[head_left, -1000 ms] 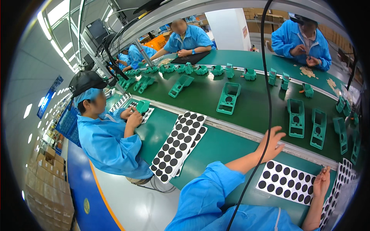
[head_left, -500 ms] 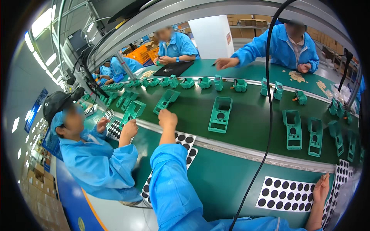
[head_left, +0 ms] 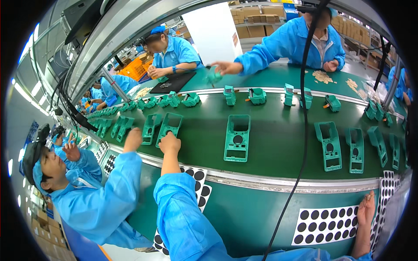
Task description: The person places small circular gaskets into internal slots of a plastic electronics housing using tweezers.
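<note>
My left hand (head_left: 170, 143) is closed at the near end of a green plastic housing (head_left: 170, 123) lying on the dark green conveyor; the fingertips are partly hidden. My right hand (head_left: 366, 209) rests at the right on the bench, its fingers pressed together. Whether a small thing is between them I cannot make out. Beside it lies a white sheet of black round stickers (head_left: 324, 226). Another housing (head_left: 237, 138) with a black disc in it lies farther right of my left hand.
A co-worker's hand (head_left: 133, 140) is close left of mine, by another housing. More housings (head_left: 328, 146) lie along the conveyor (head_left: 278, 143), with smaller green parts (head_left: 257, 95) on its far side. A black cable (head_left: 300, 143) hangs across the view. Co-workers stand opposite.
My left hand has shifted left and the tilted housing now lies straighter. The co-worker's hand on the left has moved over the conveyor. Opposite, an outstretched hand now holds a green part.
</note>
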Tool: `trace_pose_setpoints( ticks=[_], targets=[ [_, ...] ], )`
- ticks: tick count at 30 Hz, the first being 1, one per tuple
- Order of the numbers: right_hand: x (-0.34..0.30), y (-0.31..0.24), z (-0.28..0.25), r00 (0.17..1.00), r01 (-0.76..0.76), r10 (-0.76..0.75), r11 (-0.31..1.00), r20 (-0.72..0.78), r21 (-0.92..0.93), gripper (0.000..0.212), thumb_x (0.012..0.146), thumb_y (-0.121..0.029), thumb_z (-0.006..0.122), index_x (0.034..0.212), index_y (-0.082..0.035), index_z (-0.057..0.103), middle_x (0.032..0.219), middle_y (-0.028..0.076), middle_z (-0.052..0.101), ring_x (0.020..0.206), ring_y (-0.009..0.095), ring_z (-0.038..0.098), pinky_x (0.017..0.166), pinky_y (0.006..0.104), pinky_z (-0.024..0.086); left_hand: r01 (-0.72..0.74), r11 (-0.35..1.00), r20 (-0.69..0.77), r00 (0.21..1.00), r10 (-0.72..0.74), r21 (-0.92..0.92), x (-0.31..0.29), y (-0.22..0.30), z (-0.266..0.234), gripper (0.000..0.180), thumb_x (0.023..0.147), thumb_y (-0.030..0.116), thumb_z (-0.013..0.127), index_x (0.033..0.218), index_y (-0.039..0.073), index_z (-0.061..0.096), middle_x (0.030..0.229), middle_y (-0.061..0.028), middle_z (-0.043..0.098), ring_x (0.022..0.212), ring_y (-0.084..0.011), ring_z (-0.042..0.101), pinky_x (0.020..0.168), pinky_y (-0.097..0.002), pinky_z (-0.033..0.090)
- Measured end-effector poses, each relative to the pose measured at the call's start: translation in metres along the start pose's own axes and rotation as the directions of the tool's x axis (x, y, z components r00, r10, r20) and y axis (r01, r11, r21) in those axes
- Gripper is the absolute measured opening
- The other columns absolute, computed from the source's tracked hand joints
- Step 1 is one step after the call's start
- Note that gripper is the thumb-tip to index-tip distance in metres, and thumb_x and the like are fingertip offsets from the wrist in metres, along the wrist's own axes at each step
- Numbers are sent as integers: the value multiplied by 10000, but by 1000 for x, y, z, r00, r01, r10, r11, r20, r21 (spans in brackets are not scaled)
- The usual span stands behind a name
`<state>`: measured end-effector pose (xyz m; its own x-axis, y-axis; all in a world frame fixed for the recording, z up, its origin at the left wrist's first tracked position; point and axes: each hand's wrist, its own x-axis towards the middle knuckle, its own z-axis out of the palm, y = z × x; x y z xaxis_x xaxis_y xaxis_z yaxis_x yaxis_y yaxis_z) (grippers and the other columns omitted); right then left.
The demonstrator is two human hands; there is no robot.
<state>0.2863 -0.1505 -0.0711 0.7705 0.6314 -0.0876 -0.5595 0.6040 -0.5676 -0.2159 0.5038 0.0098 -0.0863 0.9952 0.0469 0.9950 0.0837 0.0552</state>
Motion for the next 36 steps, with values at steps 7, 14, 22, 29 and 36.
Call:
trace_pose_setpoints(
  ticks=[7, 14, 22, 29, 36],
  targets=[
    [-1, 7, 10, 1000, -5, 5, 1000, 28, 7, 200, 1026, -95, 358, 1189, -63, 469, 910, 72, 562, 584, 68, 458, 529, 194, 401, -19, 965, -227, 973, -43, -263, -21, 5, -19, 711, 727, 404, 717, 1334, 113, 487, 1345, -171, 491, 1237, -359, 463, 993, -451, 421],
    [-3, 14, 9, 989, -33, 32, 999, 146, 5, 194, 1022, -112, 386, 1183, -82, 490, 961, 94, 591, 627, 80, 526, 696, 247, 556, 58, 843, 90, 996, -12, -535, 19, -42, 34, 545, 855, 348, 625, 1223, -33, 499, 1082, -232, 611, 884, -393, 637, 776, -463, 528],
    [2, 37, 21, 988, -51, 48, 998, 144, 20, 178, 1025, -195, 417, 1086, -78, 536, 907, 66, 628, 614, 80, 541, 641, 236, 538, 85, 125, 109, 973, 204, -988, -115, 44, -50, 173, 949, 183, 479, 1050, 42, 481, 984, -85, 588, 779, -194, 619, 607, -355, 512],
    [6, 29, 35, 993, -112, 102, 981, 65, 159, 163, 1002, -158, 476, 1091, -33, 532, 896, 62, 578, 605, 61, 459, 645, 206, 507, 521, 208, 408, 305, 860, -828, -356, 113, -31, 397, 939, 208, 589, 1276, 49, 453, 1155, -100, 591, 967, -234, 632, 806, -395, 556],
    [-42, -7, 59, 948, 124, -118, 992, 296, -4, 142, 980, -142, 529, 1105, -93, 482, 949, 0, 525, 757, 43, 478, 630, 180, 422, 399, 262, 328, 104, 939, -879, -476, 174, -9, 498, 973, 150, 507, 1391, 96, 242, 1201, -112, 541, 878, -184, 636, 699, -346, 583]
  ],
)
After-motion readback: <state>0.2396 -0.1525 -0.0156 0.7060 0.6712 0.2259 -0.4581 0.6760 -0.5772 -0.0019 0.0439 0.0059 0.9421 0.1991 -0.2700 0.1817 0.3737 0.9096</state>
